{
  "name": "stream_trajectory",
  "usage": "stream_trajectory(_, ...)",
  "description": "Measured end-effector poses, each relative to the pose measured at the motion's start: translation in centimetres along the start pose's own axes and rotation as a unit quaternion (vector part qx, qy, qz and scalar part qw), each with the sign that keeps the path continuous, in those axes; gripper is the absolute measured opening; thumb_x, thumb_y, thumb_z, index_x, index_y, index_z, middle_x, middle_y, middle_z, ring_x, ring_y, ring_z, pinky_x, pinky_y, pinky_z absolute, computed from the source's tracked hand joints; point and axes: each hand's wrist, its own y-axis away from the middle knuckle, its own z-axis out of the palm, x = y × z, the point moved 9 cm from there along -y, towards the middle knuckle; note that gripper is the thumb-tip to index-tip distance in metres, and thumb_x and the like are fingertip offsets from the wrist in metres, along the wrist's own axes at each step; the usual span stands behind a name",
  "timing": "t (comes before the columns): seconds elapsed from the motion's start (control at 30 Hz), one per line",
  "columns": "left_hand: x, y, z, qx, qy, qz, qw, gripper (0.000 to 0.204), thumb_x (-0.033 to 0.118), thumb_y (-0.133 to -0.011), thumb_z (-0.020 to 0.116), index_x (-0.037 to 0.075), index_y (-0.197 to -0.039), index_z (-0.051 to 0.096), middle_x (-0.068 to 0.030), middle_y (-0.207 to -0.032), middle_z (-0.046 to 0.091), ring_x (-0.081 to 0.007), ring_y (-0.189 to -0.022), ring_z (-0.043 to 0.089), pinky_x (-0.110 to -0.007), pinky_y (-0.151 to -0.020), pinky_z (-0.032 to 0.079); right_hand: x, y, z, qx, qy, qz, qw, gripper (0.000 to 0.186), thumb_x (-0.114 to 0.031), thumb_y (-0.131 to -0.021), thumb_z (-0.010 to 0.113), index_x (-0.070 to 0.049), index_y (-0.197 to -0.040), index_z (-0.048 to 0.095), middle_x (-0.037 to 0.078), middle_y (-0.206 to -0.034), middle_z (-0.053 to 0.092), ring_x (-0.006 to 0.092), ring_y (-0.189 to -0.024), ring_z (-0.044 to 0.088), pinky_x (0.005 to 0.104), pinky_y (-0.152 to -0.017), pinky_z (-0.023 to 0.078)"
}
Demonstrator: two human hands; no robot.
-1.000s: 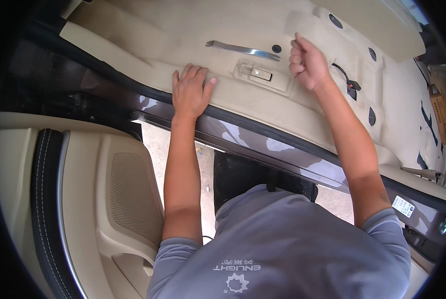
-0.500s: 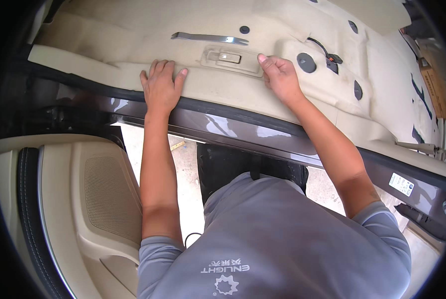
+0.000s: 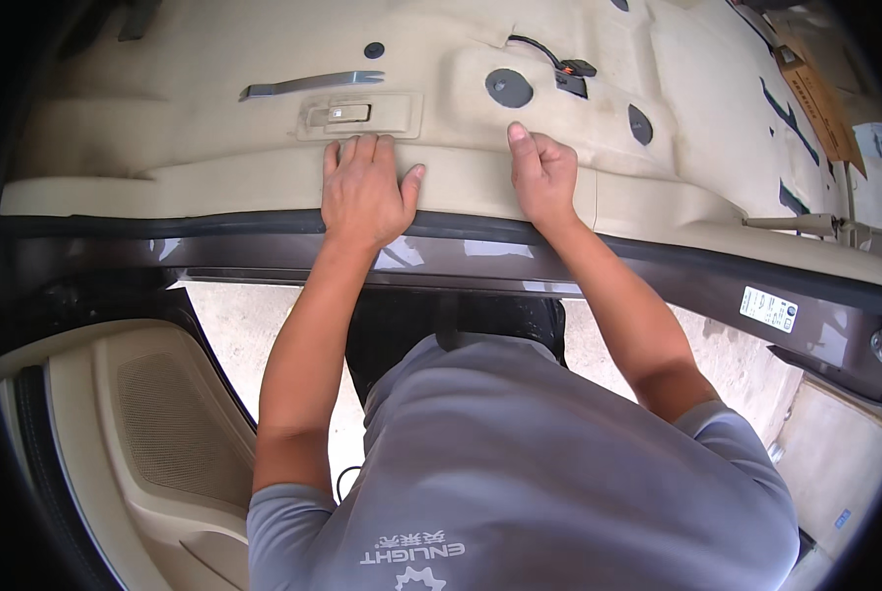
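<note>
A: Two bare hands, both flat on the beige floor carpet (image 3: 264,182) of the car, right at its near edge along the door sill (image 3: 599,271). Left hand (image 3: 362,192): fingers together, thumb splayed out, palm down, gripping nothing. Right hand (image 3: 542,177): fingers extended and close together, also pressing, nothing clamped.

B: Where does the carpet sit?

A: Spread across the cabin floor, its edge lying over the dark rubber seal (image 3: 165,225) at the sill. Just past the left fingertips there's a moulded recess plate (image 3: 357,115), and beyond it a metal bracket (image 3: 308,84). A round black plug (image 3: 508,88) and a black wire connector (image 3: 571,73) sit beyond the right hand.

B: Handling?

A: Looks like moulded, felt-backed carpet: semi-stiff, holds its shape, bends rather than drapes. Light per patch but bulky overall. Not slippery, not fragile. I'd judge the rolled near edge the best place to grip; flat palms suit pressing.

B: Anything else?

A: Beige door panel (image 3: 135,443) lower left, swung open.
</note>
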Motion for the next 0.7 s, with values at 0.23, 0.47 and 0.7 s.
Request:
stream_trajectory(0.23,3.7,-0.5,0.8,-0.064,-0.043,0.011,0.997,0.075,0.053,-0.095,0.063,-0.009,-0.136,0.056,-0.0249,-0.131,0.059,-0.0418,-0.131,0.050,-0.061,-0.118,0.030,-6.1,5.5,-6.3,0.053,0.225,-0.169,0.958,0.024,-0.022,-0.095,0.070,0.001,-0.094,0.064,0.015,-0.077,0.058,0.0333,-0.069,0.056,0.0424,-0.071,0.052)
stream_trajectory(0.47,9.3,0.0,3.8,-0.064,-0.028,0.035,0.997,0.068,0.046,-0.095,0.062,-0.007,-0.137,0.053,-0.0229,-0.134,0.057,-0.0400,-0.133,0.047,-0.061,-0.117,0.029,-2.5,7.1,-3.2,-0.061,0.483,-0.152,0.860,0.036,-0.028,-0.088,0.069,-0.004,-0.114,0.065,0.016,-0.100,0.056,0.0400,-0.107,0.053,0.0604,-0.109,0.038)
stream_trajectory(0.7,10.1,-0.8,3.3,-0.034,-0.034,0.063,0.997,0.056,0.038,-0.097,0.062,-0.006,-0.131,0.056,-0.0225,-0.129,0.060,-0.0399,-0.124,0.053,-0.058,-0.110,0.035,-3.1,6.1,-4.0,0.003,0.444,-0.198,0.874,0.022,-0.024,-0.085,0.068,-0.006,-0.096,0.070,0.011,-0.083,0.062,0.0324,-0.090,0.060,0.0487,-0.098,0.045)
